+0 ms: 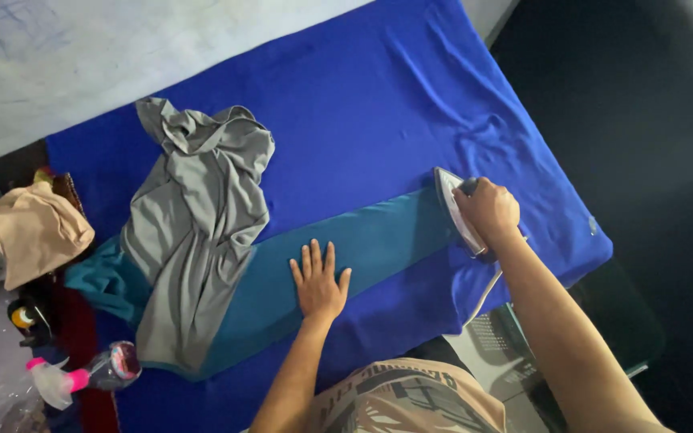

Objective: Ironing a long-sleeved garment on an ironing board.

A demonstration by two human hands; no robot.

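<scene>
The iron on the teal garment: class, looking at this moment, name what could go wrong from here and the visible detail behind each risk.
1. Burn: the left hand lies flat on the teal garment, in line with the iron that the right hand grips.
2. Snag: the iron's cord hangs off the edge of the blue cover and might catch.
3. Obstruction: the grey garment lies crumpled over the teal one's far end.

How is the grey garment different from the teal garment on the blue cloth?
The grey garment is crumpled and bunched, while the teal garment lies stretched out flat and long. The grey one rests on top of the teal one and covers part of it. The left hand presses the teal one and the right hand holds the iron at its end; neither touches the grey one. Both lie on the blue cloth.
</scene>
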